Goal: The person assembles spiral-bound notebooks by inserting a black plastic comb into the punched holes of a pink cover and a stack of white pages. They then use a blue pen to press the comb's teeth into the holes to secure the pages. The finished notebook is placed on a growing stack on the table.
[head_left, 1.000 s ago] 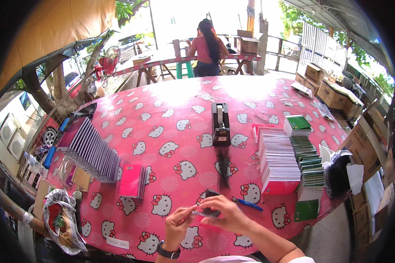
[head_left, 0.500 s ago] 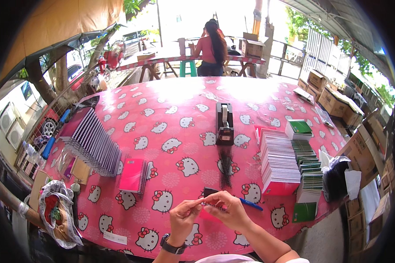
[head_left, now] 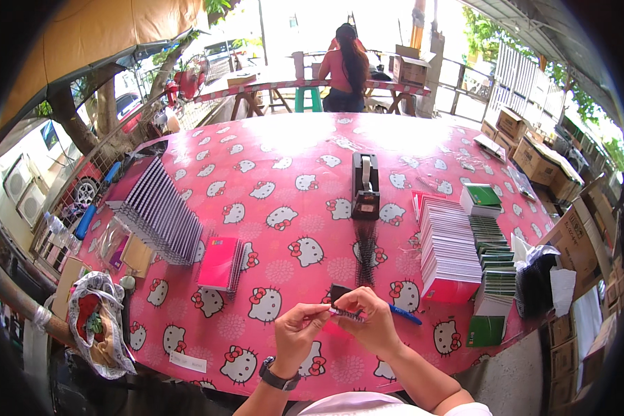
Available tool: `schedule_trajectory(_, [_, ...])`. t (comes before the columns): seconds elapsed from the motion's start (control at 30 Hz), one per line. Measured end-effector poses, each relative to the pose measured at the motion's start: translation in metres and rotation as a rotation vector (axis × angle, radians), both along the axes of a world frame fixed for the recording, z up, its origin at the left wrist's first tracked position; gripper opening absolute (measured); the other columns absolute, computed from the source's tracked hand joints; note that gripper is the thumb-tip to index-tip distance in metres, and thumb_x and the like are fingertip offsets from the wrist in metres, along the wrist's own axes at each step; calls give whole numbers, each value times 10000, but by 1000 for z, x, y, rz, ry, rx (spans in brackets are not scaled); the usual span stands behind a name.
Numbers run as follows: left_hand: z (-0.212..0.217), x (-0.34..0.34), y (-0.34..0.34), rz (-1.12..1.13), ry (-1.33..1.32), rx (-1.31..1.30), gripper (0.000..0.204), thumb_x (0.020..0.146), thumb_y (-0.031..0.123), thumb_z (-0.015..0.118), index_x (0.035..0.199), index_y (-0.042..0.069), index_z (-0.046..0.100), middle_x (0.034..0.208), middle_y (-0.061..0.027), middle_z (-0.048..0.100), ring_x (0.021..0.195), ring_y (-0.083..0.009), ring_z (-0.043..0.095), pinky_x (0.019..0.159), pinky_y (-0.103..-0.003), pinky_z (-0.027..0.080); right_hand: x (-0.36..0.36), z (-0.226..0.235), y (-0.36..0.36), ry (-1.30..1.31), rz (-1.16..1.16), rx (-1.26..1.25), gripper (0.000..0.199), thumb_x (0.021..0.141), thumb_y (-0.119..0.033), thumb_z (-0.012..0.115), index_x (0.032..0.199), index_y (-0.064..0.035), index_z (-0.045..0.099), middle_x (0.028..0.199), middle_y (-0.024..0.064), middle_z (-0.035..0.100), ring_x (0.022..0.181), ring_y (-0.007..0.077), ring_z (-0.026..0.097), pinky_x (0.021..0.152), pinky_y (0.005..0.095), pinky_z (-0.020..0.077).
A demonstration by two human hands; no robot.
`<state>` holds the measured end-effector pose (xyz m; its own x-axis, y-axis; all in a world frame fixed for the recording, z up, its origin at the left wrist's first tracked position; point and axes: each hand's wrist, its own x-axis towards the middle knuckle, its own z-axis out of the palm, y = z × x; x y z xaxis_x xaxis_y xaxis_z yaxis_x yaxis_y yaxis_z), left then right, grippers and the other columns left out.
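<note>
My left hand (head_left: 301, 336), with a dark watch on its wrist, pinches the left end of a small pink-and-white notebook (head_left: 347, 316). Curled over its other end is my right hand (head_left: 369, 320). A row of dark wire loops shows along the notebook's edge; the fingers cover much of it. Just beyond the hands lies a small black object (head_left: 338, 292), its kind unclear. A bundle of black binding wires (head_left: 365, 260) lies farther up the table. To the right of my right hand is a blue pen (head_left: 406, 315).
A black tape dispenser (head_left: 365, 188) stands mid-table. On the right are stacks of pink pads (head_left: 451, 253) and green pads (head_left: 496, 256); on the left, spiral notebooks (head_left: 159, 208) and a pink notebook pile (head_left: 219, 263). Another person (head_left: 345, 69) sits at a far table.
My hands stay together on the notebook, which has turned so its wire loops show more plainly. The left fingertips have slid along its edge. The whole view has shifted slightly.
</note>
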<state>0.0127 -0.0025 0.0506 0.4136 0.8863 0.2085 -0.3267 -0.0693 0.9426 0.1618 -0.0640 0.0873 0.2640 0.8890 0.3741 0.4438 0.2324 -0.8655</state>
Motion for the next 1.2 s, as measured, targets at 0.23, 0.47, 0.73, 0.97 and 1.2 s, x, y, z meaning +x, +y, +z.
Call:
schedule_trajectory(0.23, [4, 3, 0, 25, 83, 112, 145, 839, -18, 679, 979, 11, 702, 889, -54, 680, 808, -92, 627, 723, -211, 505, -2, 2, -7, 28, -8, 37, 203, 755, -15, 752, 924, -28, 640, 860, 65, 656, 794, 138, 627, 695, 258, 512])
schedule_trajectory(0.47, [5, 2, -1, -99, -40, 8, 158, 835, -42, 670, 982, 8, 700, 944, -59, 654, 844, -113, 634, 745, -225, 529, -2, -7, -11, -94, -15, 109, 247, 754, -12, 749, 971, -31, 632, 915, 75, 661, 797, 155, 633, 696, 275, 529])
schedule_trajectory(0.73, [5, -6, -6, 5, 70, 165, 164, 834, -90, 643, 975, -17, 685, 954, -59, 639, 863, -113, 630, 735, -206, 513, -5, -3, -13, -51, 54, 74, 226, 827, -22, 692, 1044, -22, 629, 917, 101, 667, 815, 164, 667, 704, 270, 542])
schedule_trajectory(0.97, [4, -6, -6, 99, 135, 291, 147, 820, -61, 677, 956, -6, 695, 924, -63, 653, 815, -106, 619, 685, -202, 505, -6, -11, -12, 104, 125, 57, 217, 842, -43, 691, 1046, -18, 623, 896, 80, 652, 798, 146, 660, 690, 257, 535])
schedule_trajectory(1.2, [-1, -10, -6, 42, 69, 295, 137, 814, -87, 665, 929, -13, 673, 920, -89, 654, 819, -130, 630, 686, -218, 526, -8, -12, -7, 181, 171, 48, 200, 823, -130, 741, 927, -24, 606, 822, 46, 602, 699, 113, 598, 628, 240, 491])
